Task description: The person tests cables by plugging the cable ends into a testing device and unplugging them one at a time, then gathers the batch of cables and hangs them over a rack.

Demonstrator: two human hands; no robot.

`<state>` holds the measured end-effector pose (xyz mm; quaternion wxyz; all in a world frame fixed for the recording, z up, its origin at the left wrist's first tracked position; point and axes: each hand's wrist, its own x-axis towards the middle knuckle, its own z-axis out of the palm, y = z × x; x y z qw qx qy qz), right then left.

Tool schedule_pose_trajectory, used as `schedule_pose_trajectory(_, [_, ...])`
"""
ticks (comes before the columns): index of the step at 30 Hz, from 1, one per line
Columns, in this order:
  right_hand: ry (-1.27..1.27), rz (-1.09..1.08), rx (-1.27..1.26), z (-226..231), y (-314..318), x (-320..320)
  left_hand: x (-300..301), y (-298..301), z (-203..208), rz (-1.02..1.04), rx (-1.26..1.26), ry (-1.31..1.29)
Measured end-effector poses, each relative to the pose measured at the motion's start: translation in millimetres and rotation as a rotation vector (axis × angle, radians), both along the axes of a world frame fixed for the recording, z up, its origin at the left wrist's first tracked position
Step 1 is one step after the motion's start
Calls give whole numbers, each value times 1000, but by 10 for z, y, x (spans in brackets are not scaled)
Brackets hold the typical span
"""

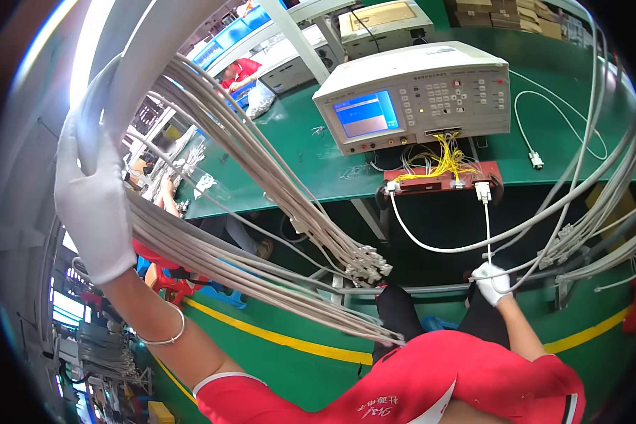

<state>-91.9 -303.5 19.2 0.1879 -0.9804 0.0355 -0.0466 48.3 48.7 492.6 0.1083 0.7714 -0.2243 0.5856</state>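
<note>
My left hand (95,208), in a white glove, is raised at the far left against the hanging grey cables (261,272). Its fingers close on some of them near the top, though the fingertips blend into the cables. Low in front of the bench, my gloved right hand (493,281) is closed round a white cable (487,230). This cable hangs from a white connector (483,191) plugged into the red fixture (431,185). A second white plug (393,187) sits at the fixture's left end. Yellow wires (445,159) link the fixture to a tester (417,95) with a lit blue screen.
Another grey cable bundle (579,237) hangs at the right. A loose cable with a connector (536,161) lies on the green bench (290,166). A metal rail (431,290) crosses before my legs. Across the bench, a person in a red shirt (246,71) works.
</note>
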Motion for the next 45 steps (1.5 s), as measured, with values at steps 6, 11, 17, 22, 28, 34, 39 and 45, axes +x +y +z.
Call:
schedule_pose_trajectory(6, [317,572,438,771,1101,235,-261,-336,242,227,263,-201])
schedule_pose_trajectory(11, [-69,211,1222,1396,1309,648,-213,-544,288,517,322,-173])
schedule_pose_trajectory(17, [-418,135,912,1952,1304,1317,-262,-847,423,15,-78,-39])
schedule_pose_trajectory(22, [-870,333,575,2396,1244,1476,-375,-452,367,-448,178,92])
schedule_pose_trajectory(28, [-391,150,1303,2135,818,1179,-371,-773,-1150,-978,67,939])
schedule_pose_trajectory(34, [303,-6,1032,319,1061,956,-327,-706,-3027,-367,249,1316])
schedule_pose_trajectory(39, [290,-93,853,-1455,373,613,-274,-763,-4611,-395,-117,1850])
schedule_pose_trajectory(45, [531,-407,1600,-1051,180,441,-487,-847,-5126,-747,-1479,2348])
